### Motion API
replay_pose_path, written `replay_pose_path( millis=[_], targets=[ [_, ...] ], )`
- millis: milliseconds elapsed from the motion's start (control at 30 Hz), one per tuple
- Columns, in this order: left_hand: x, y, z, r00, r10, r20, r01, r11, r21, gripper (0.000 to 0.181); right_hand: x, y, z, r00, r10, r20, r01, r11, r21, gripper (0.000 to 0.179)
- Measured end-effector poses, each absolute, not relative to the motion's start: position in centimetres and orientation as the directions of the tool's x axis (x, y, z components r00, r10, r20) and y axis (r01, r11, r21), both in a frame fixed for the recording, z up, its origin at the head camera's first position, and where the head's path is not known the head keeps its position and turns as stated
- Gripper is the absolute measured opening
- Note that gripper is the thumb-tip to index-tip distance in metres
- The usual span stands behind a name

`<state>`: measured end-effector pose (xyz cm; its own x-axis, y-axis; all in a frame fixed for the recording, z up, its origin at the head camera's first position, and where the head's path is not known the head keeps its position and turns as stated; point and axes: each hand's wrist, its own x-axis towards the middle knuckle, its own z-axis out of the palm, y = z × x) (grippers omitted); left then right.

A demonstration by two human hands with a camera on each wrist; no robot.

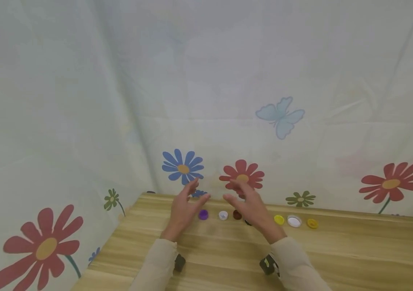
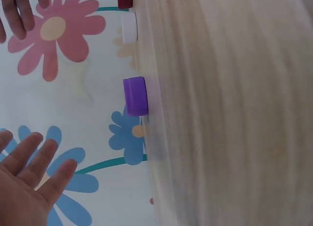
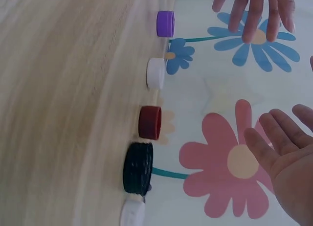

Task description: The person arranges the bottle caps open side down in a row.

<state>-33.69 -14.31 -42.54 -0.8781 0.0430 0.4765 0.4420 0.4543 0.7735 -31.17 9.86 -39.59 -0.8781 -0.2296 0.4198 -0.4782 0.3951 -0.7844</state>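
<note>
Both hands hover above a wooden table, palms facing each other with a gap between them, and neither holds anything. The left hand [image 1: 184,208] has its fingers spread, nearest a purple bottle cap [image 1: 203,214]. Fingers loosely extended, the right hand [image 1: 253,208] hangs over a dark red cap [image 1: 237,214] and partly hides a black cap [image 3: 138,168]. Between purple and red lies a white cap [image 1: 223,215]. Another white cap [image 3: 132,213] shows beside the black one in the right wrist view. Farther right are a yellow cap [image 1: 279,220], a wider white lid [image 1: 294,221] and an orange-yellow cap [image 1: 313,223].
The caps form a row near the back edge of the wood-grain table [image 1: 224,254]. Directly behind it hangs a pale cloth [image 1: 210,81] printed with flowers and a butterfly, and it continues along the left side. Small black devices [image 1: 179,262] sit at both wrists.
</note>
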Motion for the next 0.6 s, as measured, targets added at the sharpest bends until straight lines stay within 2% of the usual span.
replay_pose_path(
  millis=[267, 600],
  targets=[
    [-34.2, -15.3, -43.0, -0.89, 0.032, 0.455, 0.438, 0.338, 0.833, 0.073, -32.1, 8.2, -41.2, -0.885, -0.19, 0.425, -0.465, 0.325, -0.824, 0.055],
    [-34.9, -16.2, -44.0, -0.899, -0.002, 0.438, 0.418, 0.294, 0.859, 0.072, -32.5, 6.0, -42.3, -0.893, -0.177, 0.414, -0.449, 0.266, -0.853, 0.05]
  ],
)
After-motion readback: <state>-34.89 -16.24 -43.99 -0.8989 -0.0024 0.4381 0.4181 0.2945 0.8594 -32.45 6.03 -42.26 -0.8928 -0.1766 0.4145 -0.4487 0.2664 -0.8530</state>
